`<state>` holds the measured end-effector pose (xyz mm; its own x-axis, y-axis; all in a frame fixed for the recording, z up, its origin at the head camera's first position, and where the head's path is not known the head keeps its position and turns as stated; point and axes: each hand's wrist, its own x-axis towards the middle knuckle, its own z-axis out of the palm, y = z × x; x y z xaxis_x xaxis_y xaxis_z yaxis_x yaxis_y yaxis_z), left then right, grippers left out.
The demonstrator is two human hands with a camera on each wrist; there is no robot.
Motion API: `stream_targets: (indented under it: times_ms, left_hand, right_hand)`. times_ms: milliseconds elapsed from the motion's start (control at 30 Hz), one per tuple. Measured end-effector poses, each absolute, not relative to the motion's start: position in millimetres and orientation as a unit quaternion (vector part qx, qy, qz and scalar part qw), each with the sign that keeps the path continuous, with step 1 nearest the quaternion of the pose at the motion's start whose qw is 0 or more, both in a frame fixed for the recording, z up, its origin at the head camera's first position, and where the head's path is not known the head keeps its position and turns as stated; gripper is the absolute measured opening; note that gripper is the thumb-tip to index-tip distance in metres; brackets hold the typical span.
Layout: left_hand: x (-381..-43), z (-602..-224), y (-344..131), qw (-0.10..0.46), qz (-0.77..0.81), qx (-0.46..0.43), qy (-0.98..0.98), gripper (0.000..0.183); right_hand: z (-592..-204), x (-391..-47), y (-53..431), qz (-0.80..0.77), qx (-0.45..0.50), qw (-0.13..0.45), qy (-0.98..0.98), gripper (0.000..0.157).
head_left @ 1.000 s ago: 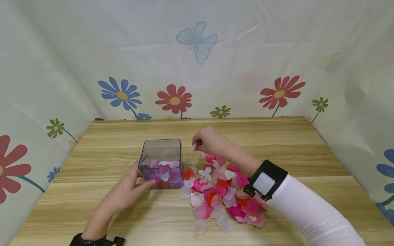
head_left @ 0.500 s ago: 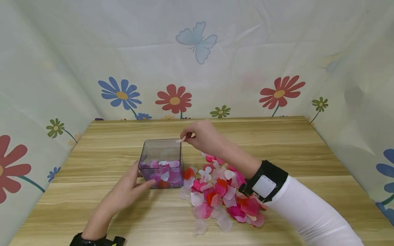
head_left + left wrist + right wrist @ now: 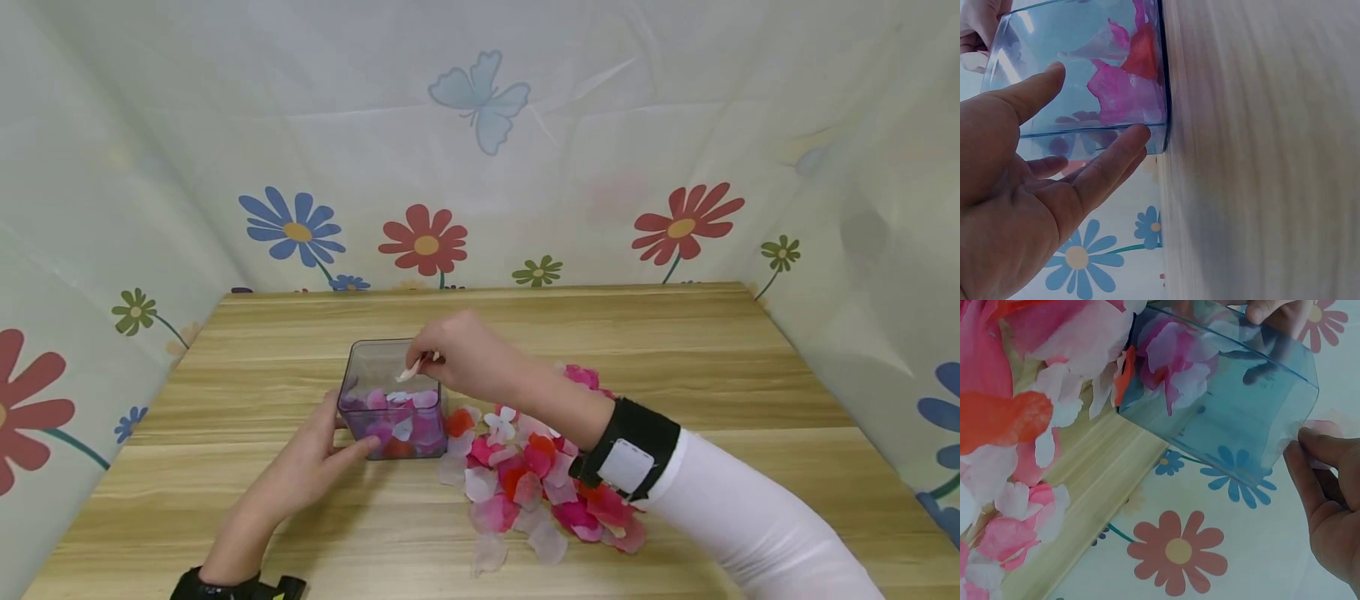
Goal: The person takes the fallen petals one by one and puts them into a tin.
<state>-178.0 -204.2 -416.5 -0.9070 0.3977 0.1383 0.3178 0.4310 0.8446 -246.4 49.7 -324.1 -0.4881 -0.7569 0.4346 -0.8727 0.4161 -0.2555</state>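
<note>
A clear plastic box (image 3: 371, 360), without a lid, stands on the table, with pink, white and red artificial petals in its lower part. At its near left corner my left hand (image 3: 306, 461) holds it, thumb on the front wall and fingers along the left side, as the left wrist view (image 3: 1035, 175) also shows. Over the box's right rim, my right hand (image 3: 468, 354) pinches a pale petal (image 3: 407, 372) between thumb and fingertips, above the opening. To the right of the box lies a loose heap of petals (image 3: 517, 479), partly hidden under my right forearm.
The wooden table (image 3: 300, 321) ends at a white backdrop (image 3: 585, 167) printed with flowers and a butterfly. Similar fabric rises on the left and right. Black straps (image 3: 633, 446) circle both wrists.
From beyond the heap, my right hand has travelled left with the pale petal, past the box's right rim to above the opening. My left hand and the box stay in place.
</note>
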Motion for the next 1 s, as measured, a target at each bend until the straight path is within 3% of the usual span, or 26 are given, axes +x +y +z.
stream_targets:
  times_ms: [333,733,1000]
  left_hand:
    - [-178,-418,-204,0.039,0.494,0.203,0.845,0.071]
    - [-176,-414,-202,0.045,0.491,0.192,0.848,0.07]
    - [-177,-416,-203,0.04,0.485,0.19,0.852,0.072]
  right_hand:
    - [-329,-241,42,0.246,0.491,0.076,-0.832,0.015]
    - [-323,-236,57,0.235,0.473,0.079,-0.846,0.032]
    - [-319,-233,78,0.221,0.423,0.072,-0.876,0.036]
